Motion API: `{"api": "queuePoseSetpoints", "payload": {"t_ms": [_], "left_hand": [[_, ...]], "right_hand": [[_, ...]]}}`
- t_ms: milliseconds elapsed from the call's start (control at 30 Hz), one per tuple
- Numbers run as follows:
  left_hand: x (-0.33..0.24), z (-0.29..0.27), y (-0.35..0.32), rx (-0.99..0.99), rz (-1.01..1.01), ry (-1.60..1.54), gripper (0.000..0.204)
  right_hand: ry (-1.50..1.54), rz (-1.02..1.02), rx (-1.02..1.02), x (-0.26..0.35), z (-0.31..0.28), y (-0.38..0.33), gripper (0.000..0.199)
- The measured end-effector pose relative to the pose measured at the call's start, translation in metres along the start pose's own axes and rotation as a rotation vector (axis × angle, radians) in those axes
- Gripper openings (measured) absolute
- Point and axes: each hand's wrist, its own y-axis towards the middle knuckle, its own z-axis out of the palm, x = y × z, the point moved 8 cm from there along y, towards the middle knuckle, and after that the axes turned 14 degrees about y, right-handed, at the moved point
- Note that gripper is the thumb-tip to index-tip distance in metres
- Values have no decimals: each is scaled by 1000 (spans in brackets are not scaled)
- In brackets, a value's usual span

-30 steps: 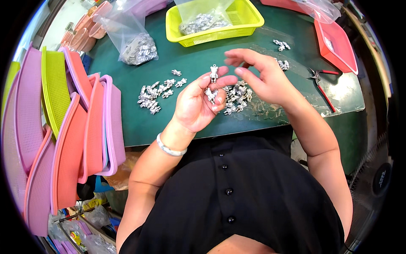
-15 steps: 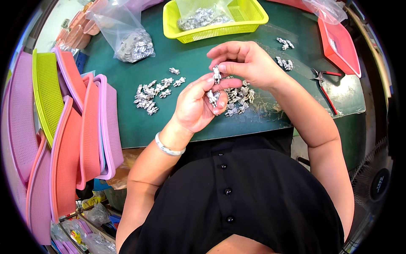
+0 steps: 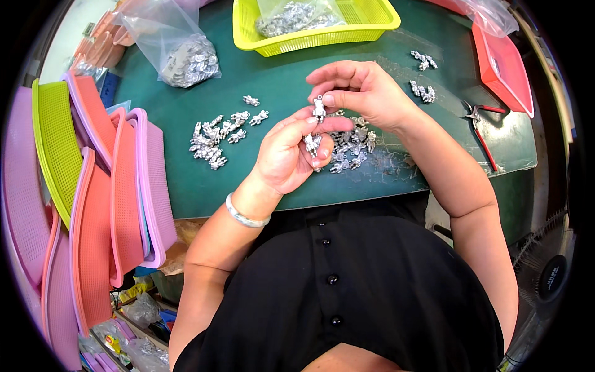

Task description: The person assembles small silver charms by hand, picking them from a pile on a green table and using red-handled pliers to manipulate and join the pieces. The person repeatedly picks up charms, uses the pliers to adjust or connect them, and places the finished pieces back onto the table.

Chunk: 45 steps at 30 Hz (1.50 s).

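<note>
Above the green table, a small silver bear-shaped metal charm (image 3: 319,109) stands upright between my two hands. My right hand (image 3: 369,93) pinches it near its top loop with thumb and forefinger, the other fingers curled above. At its lower end are the thumb and fingertips of my left hand (image 3: 282,152). A second silver charm (image 3: 312,144) rests in the curled fingers of that same left hand. Right below my hands lies a pile of similar charms (image 3: 356,150), partly hidden by my fingers. Another loose pile (image 3: 207,144) lies to the left.
Red-handled pliers (image 3: 476,124) lie at right, near two small charm clusters (image 3: 423,93). A red tray (image 3: 509,80) stands beyond. At the back are a yellow-green basket (image 3: 316,46) and a clear bag of metal pieces (image 3: 192,62). Stacked plastic baskets (image 3: 93,242) crowd the left edge.
The view has shifted slightly, so the table things sit a little differently in the picture. Both hands keep nearly the same pose, with the charm still between them.
</note>
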Motion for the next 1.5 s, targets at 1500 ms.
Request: {"api": "queuePoseSetpoints", "payload": {"t_ms": [1500], "left_hand": [[-4,-32,-3,-318,77,139,7]], "right_hand": [[-95,-123,42,4,-2,-8,33]]}}
